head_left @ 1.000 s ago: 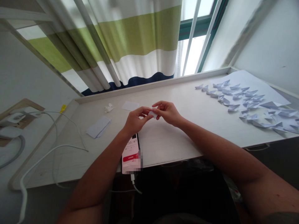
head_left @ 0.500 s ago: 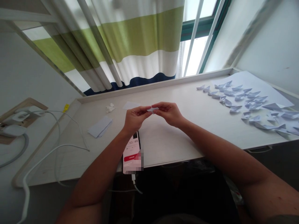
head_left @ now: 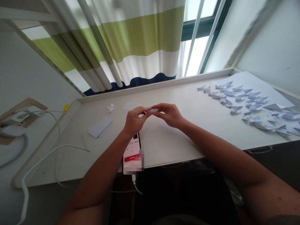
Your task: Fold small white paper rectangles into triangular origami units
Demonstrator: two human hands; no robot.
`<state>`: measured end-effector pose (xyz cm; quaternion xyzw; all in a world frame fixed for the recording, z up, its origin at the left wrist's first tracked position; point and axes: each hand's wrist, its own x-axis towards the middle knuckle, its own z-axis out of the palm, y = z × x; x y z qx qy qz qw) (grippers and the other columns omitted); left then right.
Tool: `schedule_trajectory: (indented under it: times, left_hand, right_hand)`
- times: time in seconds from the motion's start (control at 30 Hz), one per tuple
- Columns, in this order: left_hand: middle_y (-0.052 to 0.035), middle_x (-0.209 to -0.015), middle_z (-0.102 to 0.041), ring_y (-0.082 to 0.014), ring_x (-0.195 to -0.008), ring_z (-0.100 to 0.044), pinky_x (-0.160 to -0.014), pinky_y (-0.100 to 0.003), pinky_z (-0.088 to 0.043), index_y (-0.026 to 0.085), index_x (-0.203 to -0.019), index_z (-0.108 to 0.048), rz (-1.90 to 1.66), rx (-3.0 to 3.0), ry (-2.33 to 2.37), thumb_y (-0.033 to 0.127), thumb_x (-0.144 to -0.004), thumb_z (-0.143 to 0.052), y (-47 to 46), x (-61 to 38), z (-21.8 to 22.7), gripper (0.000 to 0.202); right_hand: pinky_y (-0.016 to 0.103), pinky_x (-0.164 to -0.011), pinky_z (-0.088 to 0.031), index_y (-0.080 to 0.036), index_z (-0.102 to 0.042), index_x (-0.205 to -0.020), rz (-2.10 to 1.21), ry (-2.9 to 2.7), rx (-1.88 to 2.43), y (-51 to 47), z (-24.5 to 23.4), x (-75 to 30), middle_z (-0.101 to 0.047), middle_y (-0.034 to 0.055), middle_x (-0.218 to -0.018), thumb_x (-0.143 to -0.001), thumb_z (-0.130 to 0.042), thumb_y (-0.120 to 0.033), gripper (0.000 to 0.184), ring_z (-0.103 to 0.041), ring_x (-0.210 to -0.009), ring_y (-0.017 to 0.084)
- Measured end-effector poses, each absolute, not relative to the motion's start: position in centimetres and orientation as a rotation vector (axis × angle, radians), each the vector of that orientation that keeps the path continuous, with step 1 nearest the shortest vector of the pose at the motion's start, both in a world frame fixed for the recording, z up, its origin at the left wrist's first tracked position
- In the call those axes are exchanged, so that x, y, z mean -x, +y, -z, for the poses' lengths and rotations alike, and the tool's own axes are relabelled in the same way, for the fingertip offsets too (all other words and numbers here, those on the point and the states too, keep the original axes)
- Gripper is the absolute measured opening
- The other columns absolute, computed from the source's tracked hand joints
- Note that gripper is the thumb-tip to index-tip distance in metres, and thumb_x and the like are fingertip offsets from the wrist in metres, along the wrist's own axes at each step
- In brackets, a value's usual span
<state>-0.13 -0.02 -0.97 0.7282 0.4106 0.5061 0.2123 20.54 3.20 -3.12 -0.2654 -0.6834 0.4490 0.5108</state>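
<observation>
A small folded piece of white paper (head_left: 152,110) is pinched between both hands above the middle of the desk (head_left: 164,140). My left hand (head_left: 136,118) grips its left end between thumb and fingers. At the right end, the thumb and fingertips of my right hand (head_left: 170,114) are closed on the same paper. Fingers cover much of it, so its exact folded shape is hard to make out. Many folded paper boats (head_left: 236,109) stand in loose rows to the right of my right hand.
A phone (head_left: 131,156) with a plugged-in cable lies under my left forearm. Paper sheets (head_left: 100,127) and a crumpled tissue (head_left: 110,108) are on the left. White cables (head_left: 70,147) run from the wall sockets (head_left: 16,120). A large white sheet (head_left: 248,81) lies at the far right.
The fingers of both hands have shifted slightly along the folded paper, and less of it shows between them. Other things stay where they were.
</observation>
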Motion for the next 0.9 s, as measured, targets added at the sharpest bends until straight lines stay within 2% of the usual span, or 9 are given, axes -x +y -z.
schedule_trajectory:
  times: [0.1, 0.2, 0.33, 0.5, 0.7, 0.8, 0.9]
  left_hand:
    - [-0.0076, -0.100, -0.086, -0.0222, -0.087, -0.079, -0.085, -0.037, -0.064, 0.023, -0.106, -0.087, -1.386, -2.125, 1.167, 0.044, -0.095, -0.081, 0.11, 0.41, 1.03, 0.025]
    - [-0.0090, -0.101, -0.086, -0.0229, -0.089, -0.079, -0.086, -0.037, -0.063, 0.021, -0.106, -0.086, -1.342, -2.197, 1.174, 0.044, -0.099, -0.076, 0.45, 0.65, 1.20, 0.026]
    - [-0.0106, -0.107, -0.085, -0.0252, -0.098, -0.079, -0.088, -0.038, -0.063, 0.021, -0.104, -0.085, -1.322, -2.213, 1.172, 0.046, -0.100, -0.073, 0.73, 0.77, 1.27, 0.028]
    - [-0.0096, -0.106, -0.086, -0.0253, -0.094, -0.080, -0.089, -0.038, -0.063, 0.021, -0.111, -0.086, -1.213, -2.172, 1.218, 0.047, -0.101, -0.071, 0.39, 0.85, 0.98, 0.032]
    - [-0.0093, -0.104, -0.087, -0.0256, -0.093, -0.081, -0.088, -0.038, -0.064, 0.021, -0.112, -0.086, -1.179, -2.029, 1.191, 0.054, -0.091, -0.083, 0.27, 1.04, 0.87, 0.039]
    - [-0.0089, -0.100, -0.087, -0.0250, -0.092, -0.081, -0.089, -0.038, -0.065, 0.022, -0.107, -0.087, -1.200, -1.936, 1.173, 0.054, -0.090, -0.083, 0.37, 1.02, 0.97, 0.036]
    - [-0.0081, -0.092, -0.086, -0.0231, -0.086, -0.081, -0.084, -0.037, -0.065, 0.021, -0.106, -0.087, -1.213, -1.806, 1.104, 0.051, -0.090, -0.085, 0.41, 0.92, 0.97, 0.034]
  right_hand:
    - [0.044, -0.093, -0.064, -0.023, -0.084, -0.108, -0.989, -1.706, 0.671, 3.07, 3.18, -20.53, -0.085, 0.0084, -0.108, -0.090, -0.086, -0.048, 0.031, -0.078, -0.098, 0.025]
    - [0.041, -0.086, -0.062, -0.023, -0.084, -0.106, -0.821, -1.793, 0.721, 3.08, 3.22, -20.56, -0.083, 0.0078, -0.104, -0.096, -0.080, -0.042, 0.021, -0.076, -0.092, 0.023]
    - [0.039, -0.081, -0.061, -0.024, -0.085, -0.102, -0.689, -1.854, 0.747, 3.24, 3.17, -20.63, -0.076, 0.0072, -0.098, -0.099, -0.077, -0.043, 0.021, -0.071, -0.086, 0.021]
    - [0.041, -0.081, -0.063, -0.024, -0.085, -0.097, -0.796, -1.788, 0.751, 3.44, 3.10, -20.71, -0.075, 0.0069, -0.095, -0.093, -0.082, -0.056, 0.032, -0.071, -0.085, 0.021]
    - [0.041, -0.083, -0.064, -0.023, -0.083, -0.095, -0.951, -1.732, 0.759, 3.67, 3.21, -20.68, -0.079, 0.0072, -0.098, -0.088, -0.084, -0.061, 0.039, -0.074, -0.089, 0.022]
    - [0.040, -0.083, -0.063, -0.022, -0.082, -0.097, -1.002, -1.729, 0.744, 3.73, 3.23, -20.72, -0.080, 0.0080, -0.101, -0.088, -0.083, -0.061, 0.040, -0.075, -0.093, 0.022]
    - [0.041, -0.086, -0.063, -0.022, -0.082, -0.106, -1.050, -1.723, 0.686, 3.65, 3.06, -20.88, -0.080, 0.0086, -0.108, -0.092, -0.081, -0.053, 0.034, -0.075, -0.098, 0.023]
